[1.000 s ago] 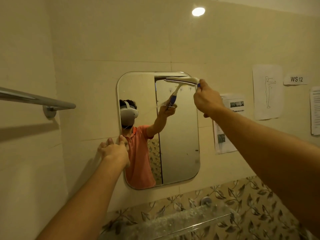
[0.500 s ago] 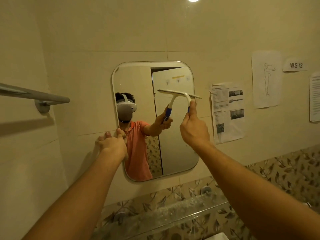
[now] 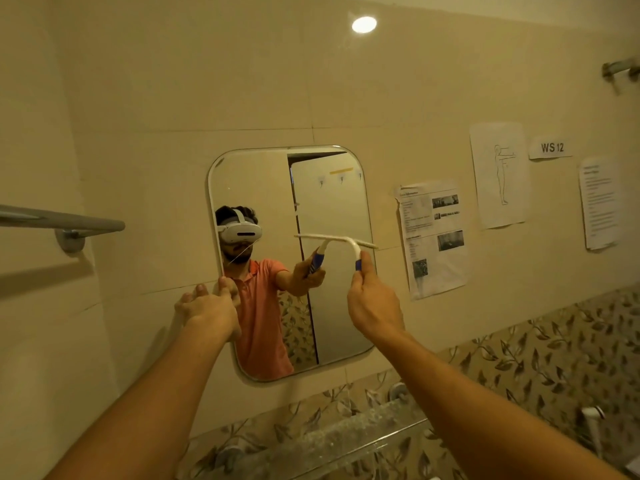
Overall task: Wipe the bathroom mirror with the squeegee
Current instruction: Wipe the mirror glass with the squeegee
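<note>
A rounded rectangular mirror (image 3: 325, 202) hangs on the beige tiled wall. My right hand (image 3: 374, 303) grips the blue handle of a white squeegee (image 3: 356, 249), whose blade lies level against the glass about halfway down the right half of the mirror. My left hand (image 3: 207, 308) rests on the mirror's left edge, with its fingers against the frame and the wall. The glass reflects a person in an orange shirt wearing a white headset, along with the squeegee.
A metal towel bar (image 3: 62, 220) sticks out of the wall at left. Printed sheets (image 3: 433, 237) and a "WS 12" label (image 3: 550, 147) are stuck to the wall right of the mirror. Below it runs a glass shelf (image 3: 332, 441) over leaf-patterned tiles.
My right hand has drawn the squeegee down from the mirror's top right corner to about mid-height. My left hand has stayed on the mirror's left edge.
</note>
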